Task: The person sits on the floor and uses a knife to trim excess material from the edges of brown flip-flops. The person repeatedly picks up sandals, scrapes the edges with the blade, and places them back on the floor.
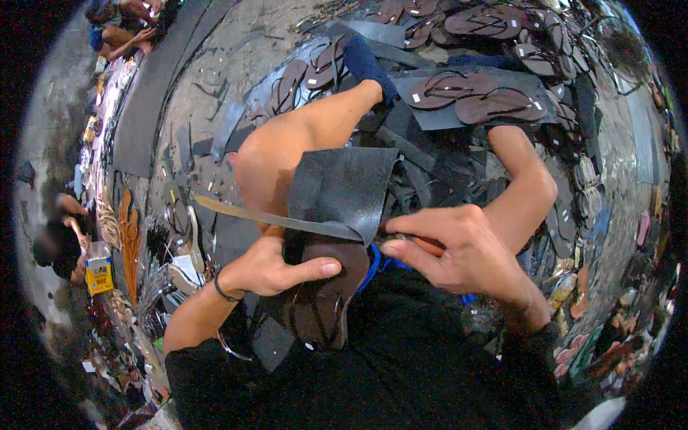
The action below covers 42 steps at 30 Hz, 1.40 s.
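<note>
My left hand (269,269) is closed on a dark brown flip-flop (319,304), thumb across its sole. A black rubber sheet (340,183) stands up beyond the flip-flop and curls over at its lower right corner. What looks like a knife, with a long, narrow, curved blade (276,217), lies across between sheet and flip-flop, its tip far to the left. Around its brown handle, the fingers of my right hand (448,247) are closed, just right of the sheet's curled corner. Part of the blade near that corner is hidden. Blue material (369,269) shows beside the flip-flop.
Finished-looking brown flip-flops (502,106) lie on black sheets at the far right. Dark rubber offcuts (412,161) cover the ground between my bent bare legs. At left are a yellow and white box (99,271) and bundled strips (130,244). Another person (129,29) sits at the far left.
</note>
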{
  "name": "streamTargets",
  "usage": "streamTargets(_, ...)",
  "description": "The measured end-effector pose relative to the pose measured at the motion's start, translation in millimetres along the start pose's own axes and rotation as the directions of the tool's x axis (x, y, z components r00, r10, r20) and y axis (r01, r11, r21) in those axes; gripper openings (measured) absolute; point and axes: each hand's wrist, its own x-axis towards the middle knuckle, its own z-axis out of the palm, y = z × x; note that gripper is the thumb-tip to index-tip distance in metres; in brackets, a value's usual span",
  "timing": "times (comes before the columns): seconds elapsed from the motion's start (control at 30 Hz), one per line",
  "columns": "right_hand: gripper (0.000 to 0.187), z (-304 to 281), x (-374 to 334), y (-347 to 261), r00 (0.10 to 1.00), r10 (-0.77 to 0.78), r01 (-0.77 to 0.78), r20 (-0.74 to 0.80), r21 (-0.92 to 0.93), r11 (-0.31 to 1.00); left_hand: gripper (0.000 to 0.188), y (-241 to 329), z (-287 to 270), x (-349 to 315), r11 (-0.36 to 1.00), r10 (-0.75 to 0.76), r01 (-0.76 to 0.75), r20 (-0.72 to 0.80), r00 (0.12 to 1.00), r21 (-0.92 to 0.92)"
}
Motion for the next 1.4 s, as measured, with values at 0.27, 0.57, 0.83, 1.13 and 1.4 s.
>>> streamTargets(0.27, 0.019, 21, 12, 5, 0.799, -0.300, 0.364, -0.522, 0.022, 0.931, 0.057, 110, -31, -1, 0.744, 0.493, -0.463, 0.072, 0.867, 0.481)
streamTargets(0.57, 0.025, 72, 8, 39, 0.729, -0.144, 0.201, -0.669, 0.007, 0.980, 0.041, -22, 84, 44, 0.520, 0.065, -0.533, -0.592, 0.803, -0.667)
streamTargets(0.83, 0.031, 72, -9, 53, 0.670, -0.124, 0.026, -0.732, -0.144, 0.989, 0.029, 8, 67, 113, 0.123, -0.066, -0.522, -0.532, 0.844, -0.844)
streamTargets(1.13, 0.022, 60, 6, 77, 0.809, 0.225, -0.094, -0.543, 0.258, 0.962, 0.030, -59, 112, 64, 0.437, -0.090, -0.412, -0.495, 0.864, -0.800)
streamTargets(1.4, 0.031, 59, -76, 57, 0.780, 0.312, -0.111, -0.542, 0.370, 0.922, 0.025, -32, 82, 73, 0.261, -0.119, -0.482, -0.524, 0.844, -0.836)
